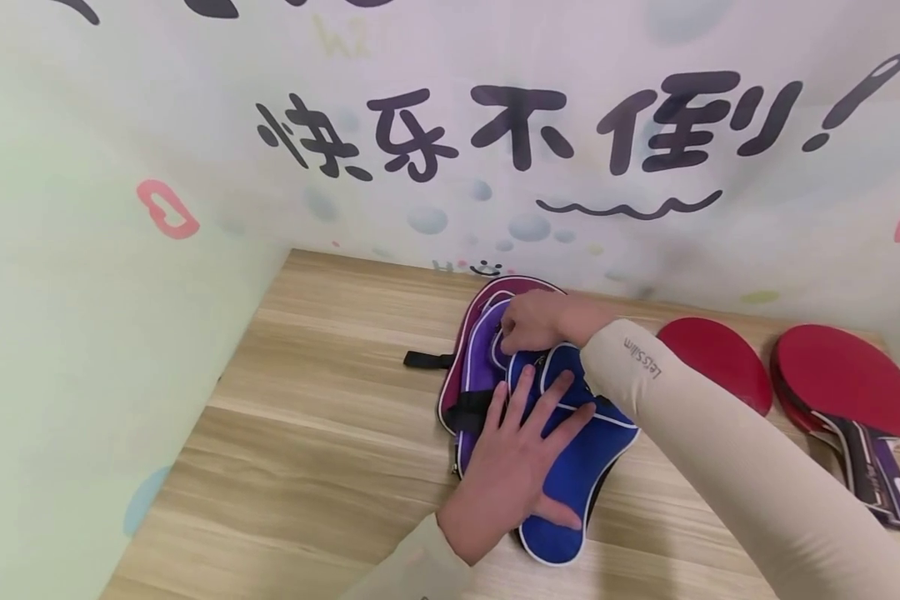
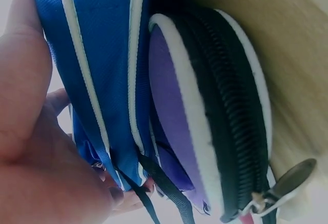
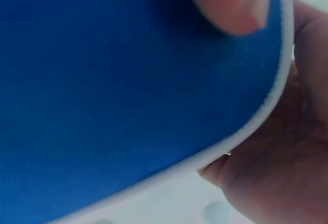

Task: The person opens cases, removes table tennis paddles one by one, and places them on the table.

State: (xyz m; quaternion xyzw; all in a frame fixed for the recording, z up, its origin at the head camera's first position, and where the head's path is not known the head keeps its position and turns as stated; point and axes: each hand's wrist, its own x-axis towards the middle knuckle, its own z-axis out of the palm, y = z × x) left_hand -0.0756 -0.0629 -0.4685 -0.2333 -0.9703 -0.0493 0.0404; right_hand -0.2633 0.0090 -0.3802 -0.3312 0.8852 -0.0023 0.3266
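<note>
A blue table tennis bat case (image 1: pixel 570 475) with white piping lies on top of a purple bat case (image 1: pixel 482 354) and a maroon one (image 1: pixel 461 371). My left hand (image 1: pixel 513 454) rests on the blue case with its fingers spread. Beyond it, my right hand (image 1: pixel 532 321) is curled at the upper left edge of the blue case, over the purple case's far end; what its fingertips pinch is hidden. In the left wrist view, the purple case's black zipper (image 2: pixel 230 96) and its metal pull (image 2: pixel 292 178) show beside the blue case's side (image 2: pixel 102 44).
Red bats lie to the right on the wooden table (image 1: pixel 307 400): one (image 1: pixel 720 358) partly behind my right sleeve, and stacked ones (image 1: pixel 843 375) with handles towards me. A printed wall (image 1: pixel 420 192) borders the back, and a pale wall (image 1: pixel 82 333) the left. A black strap (image 1: pixel 427 360) sticks out left.
</note>
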